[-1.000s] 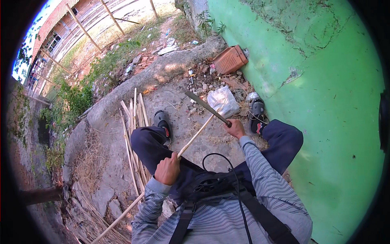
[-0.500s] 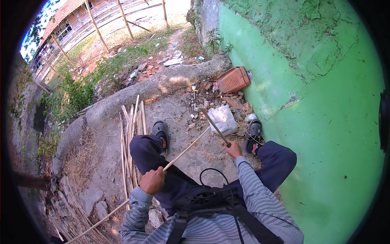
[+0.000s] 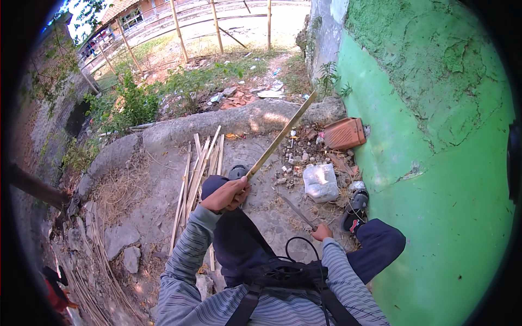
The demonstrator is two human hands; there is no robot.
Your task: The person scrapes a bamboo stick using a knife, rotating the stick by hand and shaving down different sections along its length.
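A red mark shows on the dark right shoe (image 3: 357, 205); any lettering there is too small to read. The left hand (image 3: 227, 194) has its fingers closed around the lower end of a long, flat bamboo strip (image 3: 283, 132), which slants up and to the right, its far tip in front of the low concrete kerb (image 3: 201, 124). The right hand (image 3: 323, 233) grips the handle of a long-bladed knife (image 3: 297, 212), fingers curled around it, the blade pointing up-left, apart from the strip. More split bamboo strips (image 3: 194, 182) lie left of the left knee, and a whitish block (image 3: 321, 183) sits near the right shoe.
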